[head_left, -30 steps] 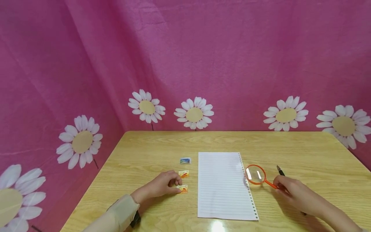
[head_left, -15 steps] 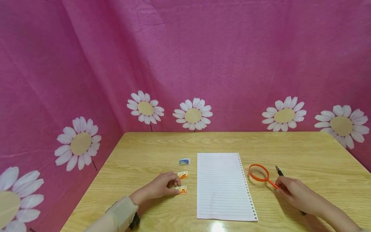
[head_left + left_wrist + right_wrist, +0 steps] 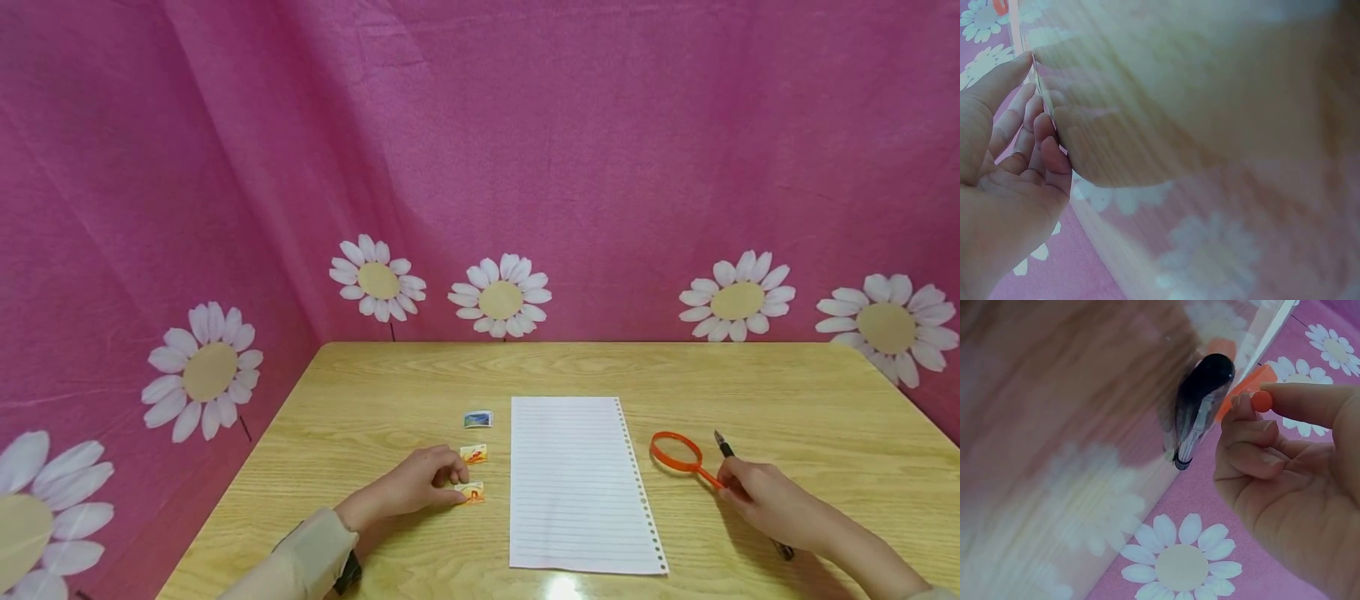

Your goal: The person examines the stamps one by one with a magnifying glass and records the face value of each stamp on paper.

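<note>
My left hand (image 3: 416, 483) rests on the table at the nearest orange-and-yellow postage stamp (image 3: 476, 493). Its thumb and index fingertips pinch that stamp's left edge; in the left wrist view the other fingers of this hand (image 3: 1019, 156) curl inward. Two more stamps lie farther back in the same column, a yellow-orange one (image 3: 474, 453) and a blue one (image 3: 478, 419). With thumb and fingers my right hand (image 3: 772, 496) grips the handle of an orange magnifying glass (image 3: 701, 467), its ring tilted above the table. The handle's round end (image 3: 1262, 401) shows in the right wrist view.
A lined sheet of paper (image 3: 577, 483) with punched holes along its right edge lies between the hands. Under my right hand lies a black pen (image 3: 723, 447), partly hidden. Pink flowered cloth (image 3: 600, 150) stands behind the wooden table (image 3: 420, 375) and at its left.
The magnifying glass has moved right, away from the paper's edge, and its ring has tilted so that it looks narrower. My left hand stays at the nearest stamp.
</note>
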